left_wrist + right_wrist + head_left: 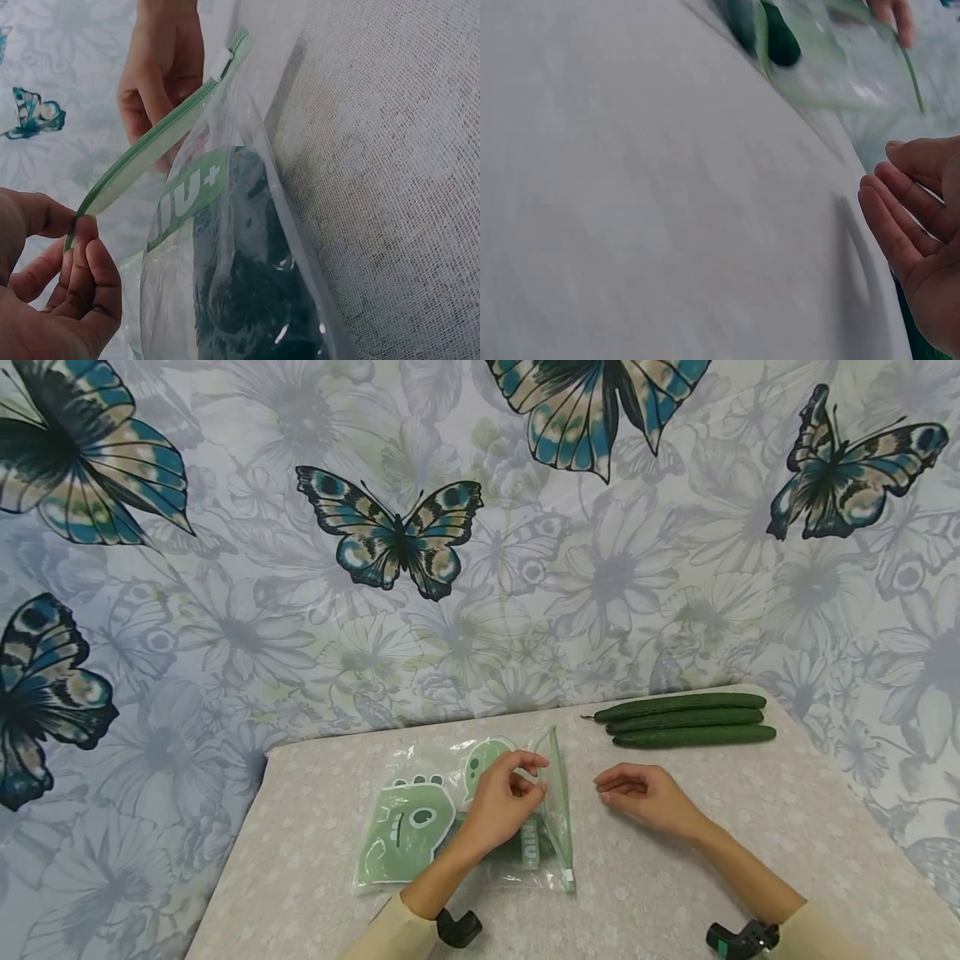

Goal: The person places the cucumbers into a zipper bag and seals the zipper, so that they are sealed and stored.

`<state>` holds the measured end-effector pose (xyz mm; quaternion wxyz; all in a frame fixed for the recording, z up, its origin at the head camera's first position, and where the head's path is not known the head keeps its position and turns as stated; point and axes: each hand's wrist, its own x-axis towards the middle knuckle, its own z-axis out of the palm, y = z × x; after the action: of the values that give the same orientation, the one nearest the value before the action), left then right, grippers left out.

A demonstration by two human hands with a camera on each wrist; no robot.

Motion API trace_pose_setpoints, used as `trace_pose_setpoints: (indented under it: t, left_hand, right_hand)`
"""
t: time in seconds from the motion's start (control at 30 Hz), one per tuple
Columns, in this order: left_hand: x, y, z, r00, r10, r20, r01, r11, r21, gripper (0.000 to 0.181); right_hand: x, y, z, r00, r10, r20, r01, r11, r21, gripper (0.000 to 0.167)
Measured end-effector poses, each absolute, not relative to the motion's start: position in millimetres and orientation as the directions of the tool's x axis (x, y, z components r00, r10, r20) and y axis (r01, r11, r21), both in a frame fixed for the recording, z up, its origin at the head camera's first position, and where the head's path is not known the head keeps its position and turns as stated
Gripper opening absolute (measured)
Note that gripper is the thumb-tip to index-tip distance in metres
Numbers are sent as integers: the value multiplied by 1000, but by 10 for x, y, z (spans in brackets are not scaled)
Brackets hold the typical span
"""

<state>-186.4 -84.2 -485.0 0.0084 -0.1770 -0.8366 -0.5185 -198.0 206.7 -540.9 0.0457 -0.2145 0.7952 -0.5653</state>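
Observation:
A clear zip bag [408,852] with green cartoon prints lies on the table, its green zip edge [142,154] toward the right. My left hand [498,802] pinches that edge between thumb and fingers, and the bag's mouth stands apart there. The white slider [222,65] sits at the near end of the zip. Inside the bag is a dark green, round-ended thing [782,37], like a cucumber, partly hidden by the print and my left arm. To the right of the bag hovers my right hand [652,797], fingers loosely bent, with nothing in it.
Several long green cucumbers [686,720] lie side by side at the table's back right, beyond my right hand. The table [300,827] has a pale patterned cover. Behind it hangs a floral cloth [517,610] with butterflies. Each wrist wears a black camera mount.

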Motion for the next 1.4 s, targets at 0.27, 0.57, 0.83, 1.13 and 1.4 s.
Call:
trace_pose_setpoints:
  t: [0.27, 0.57, 0.83, 1.13, 1.4]
  left_hand:
    - [-1872, -847, -4873, -937, 292, 191, 297, 383, 874, 27]
    - [-1886, -865, -4887, -940, 288, 182, 287, 386, 877, 27]
    - [-1880, -854, -4880, -942, 283, 181, 286, 392, 874, 28]
    - [-1886, -855, -4893, -937, 289, 194, 300, 388, 872, 28]
    - [-1895, -849, -4913, -940, 281, 192, 297, 401, 867, 29]
  right_hand:
    - [-2035, 2978, -5257, -937, -277, 213, -329, 490, -807, 25]
    - [-2146, 3739, -5265, -950, -92, 298, -277, 687, -671, 26]
    - [-2211, 4117, -5363, -947, 40, 320, -175, 771, -613, 41]
    - [-2280, 4208, -5457, -983, -7, 183, -115, 804, -584, 54]
    - [-2334, 4238, -5507, -953, -67, 295, -214, 839, -501, 36]
